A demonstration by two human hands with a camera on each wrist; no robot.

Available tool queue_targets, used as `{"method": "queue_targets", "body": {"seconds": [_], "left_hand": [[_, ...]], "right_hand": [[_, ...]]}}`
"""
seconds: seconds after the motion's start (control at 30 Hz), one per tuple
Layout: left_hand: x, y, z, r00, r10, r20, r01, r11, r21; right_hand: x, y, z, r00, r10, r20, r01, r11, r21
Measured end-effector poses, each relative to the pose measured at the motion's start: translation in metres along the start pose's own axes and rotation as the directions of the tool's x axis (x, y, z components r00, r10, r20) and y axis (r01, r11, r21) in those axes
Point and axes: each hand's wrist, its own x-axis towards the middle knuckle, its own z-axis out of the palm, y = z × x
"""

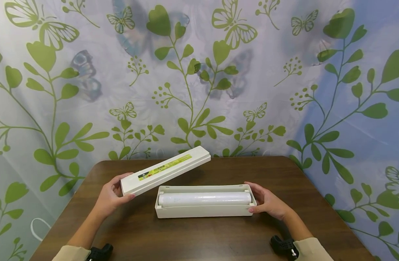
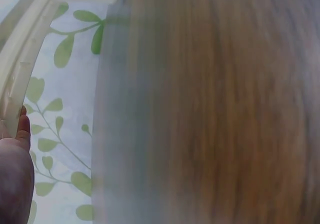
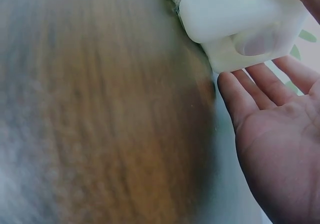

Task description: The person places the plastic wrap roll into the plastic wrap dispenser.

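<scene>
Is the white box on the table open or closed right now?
Open. The left hand holds the lid lifted clear of the box, and the roll inside is exposed.

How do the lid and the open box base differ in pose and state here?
The lid is lifted and tilted, gripped at its near end by the left hand; the box base lies flat on the table, the right hand at its end. The lid bears a yellow-green label; the base holds a white roll. Both are long and cream-white.
</scene>
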Motion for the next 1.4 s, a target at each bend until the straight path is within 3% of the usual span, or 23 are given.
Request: {"method": "queue_targets", "body": {"seconds": [0.2,0.43,0.97,1.17,1.4], "left_hand": [[0.000,0.006,0.008,1.000,0.019,0.016,-0.018,0.997,-0.069],[0.000,0.011,0.018,0.998,0.043,0.046,-0.036,0.988,-0.149],[-0.002,0.020,0.038,0.988,0.119,0.098,-0.091,0.963,-0.255],[-0.002,0.025,0.044,0.984,0.123,0.126,-0.082,0.954,-0.289],[0.000,0.027,0.050,0.972,0.184,0.148,-0.130,0.940,-0.316]], "right_hand": [[0.000,-0.001,0.001,1.000,-0.031,0.002,0.031,0.999,-0.013],[-0.001,-0.006,0.000,0.997,-0.032,-0.064,0.029,0.998,-0.051],[0.010,-0.021,0.002,0.974,-0.160,-0.162,0.142,0.983,-0.118],[0.014,-0.031,0.002,0.967,-0.190,-0.170,0.166,0.976,-0.144],[0.021,-0.047,0.003,0.963,-0.224,-0.148,0.203,0.969,-0.142]]}}
